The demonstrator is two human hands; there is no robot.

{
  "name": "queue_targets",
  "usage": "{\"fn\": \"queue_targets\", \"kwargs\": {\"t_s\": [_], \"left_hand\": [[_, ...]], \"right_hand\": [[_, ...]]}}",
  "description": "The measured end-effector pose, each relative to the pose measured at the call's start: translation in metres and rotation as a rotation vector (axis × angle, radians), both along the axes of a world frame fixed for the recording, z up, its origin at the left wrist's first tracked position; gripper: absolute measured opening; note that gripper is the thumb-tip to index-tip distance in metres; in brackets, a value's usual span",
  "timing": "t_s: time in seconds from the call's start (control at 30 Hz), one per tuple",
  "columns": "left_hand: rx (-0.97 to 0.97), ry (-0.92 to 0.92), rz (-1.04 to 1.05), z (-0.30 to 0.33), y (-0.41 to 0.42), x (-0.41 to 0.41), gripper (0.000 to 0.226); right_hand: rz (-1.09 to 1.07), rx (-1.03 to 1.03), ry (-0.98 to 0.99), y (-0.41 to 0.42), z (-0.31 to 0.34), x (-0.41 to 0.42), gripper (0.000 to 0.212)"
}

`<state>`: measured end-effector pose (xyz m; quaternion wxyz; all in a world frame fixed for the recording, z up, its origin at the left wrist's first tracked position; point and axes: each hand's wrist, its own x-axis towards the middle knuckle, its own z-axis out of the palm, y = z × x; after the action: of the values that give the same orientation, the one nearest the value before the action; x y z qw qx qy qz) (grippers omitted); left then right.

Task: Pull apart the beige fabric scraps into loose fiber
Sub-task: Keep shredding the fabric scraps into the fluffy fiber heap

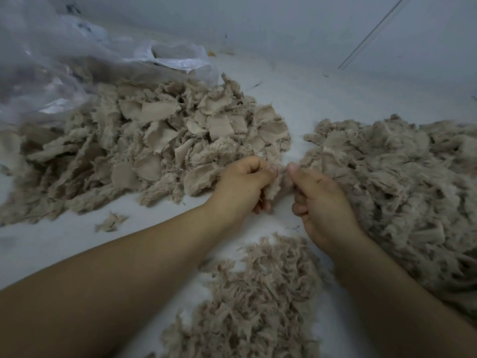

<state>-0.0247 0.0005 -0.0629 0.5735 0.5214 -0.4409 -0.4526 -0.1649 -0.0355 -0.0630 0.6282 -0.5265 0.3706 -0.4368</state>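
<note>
At the far left a crumpled clear plastic bag (51, 73) slumps on the pale floor (296, 99), and spilling out from its mouth lies the big heap of beige scraps (154, 140), flat frayed-edged squares that look not yet worked. One small stray tuft (109, 223) sits apart on the floor just in front of that heap. Moving toward the middle, the left hand (245, 184) hovers at the near right edge of the heap, its fingers curled in and its thumb pressed down so that it pinches one side of a single scrap (280, 184). Just beside it the right hand (320, 202) pinches the other side of the same piece, thumb on top and fingers folded under, the two thumbs nearly meeting. The step in hand seems to be the tearing of this one piece. To do it well, the grips should probably stay close together as they are, so the pull works on a short span of weave instead of stretching the whole piece; drawing the hands sideways and away from each other, then re-pinching each half and repeating, should loosen it to fluff. Taking one scrap at a time likely beats a handful. Below the hands lies a low pile of shredded fluff (258, 293), and to the right a larger mound of loosened fiber (400, 189), well apart from the unworked heap, so finished bits are best dropped there and kept from mixing back.
</note>
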Motion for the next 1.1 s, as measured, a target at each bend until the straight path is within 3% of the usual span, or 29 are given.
{"fn": "queue_targets", "kwargs": {"t_s": [0.27,0.4,0.57,0.73,0.83,0.9,0.97,1.1], "left_hand": [[-0.011,0.21,0.152,-0.009,0.0,0.008,0.032],[0.017,0.223,0.075,-0.007,0.0,0.01,0.019],[0.081,-0.051,-0.16,0.002,-0.003,0.007,0.011],[0.108,-0.027,-0.04,0.002,0.002,0.019,0.021],[0.091,-0.289,-0.296,0.004,0.017,0.022,0.011],[0.011,-0.453,-0.325,0.002,0.021,0.016,0.005],[-0.088,-0.595,-0.316,0.003,0.02,0.009,0.013],[-0.059,-0.785,-0.537,0.008,0.017,0.009,0.014]], "right_hand": [[-0.112,0.062,-0.012,-0.004,-0.008,0.001,0.026],[-0.092,0.046,-0.014,-0.003,-0.008,0.001,0.023],[-0.037,-0.037,0.061,0.003,-0.007,0.002,0.02],[-0.139,0.075,-0.103,0.0,-0.004,0.002,0.044],[-0.169,0.05,-0.085,-0.001,-0.005,0.001,0.049],[-0.169,0.011,-0.019,0.001,-0.007,0.002,0.049],[-0.18,0.017,-0.032,0.002,-0.006,0.002,0.052],[-0.22,0.053,-0.13,0.001,-0.004,0.003,0.051]]}}
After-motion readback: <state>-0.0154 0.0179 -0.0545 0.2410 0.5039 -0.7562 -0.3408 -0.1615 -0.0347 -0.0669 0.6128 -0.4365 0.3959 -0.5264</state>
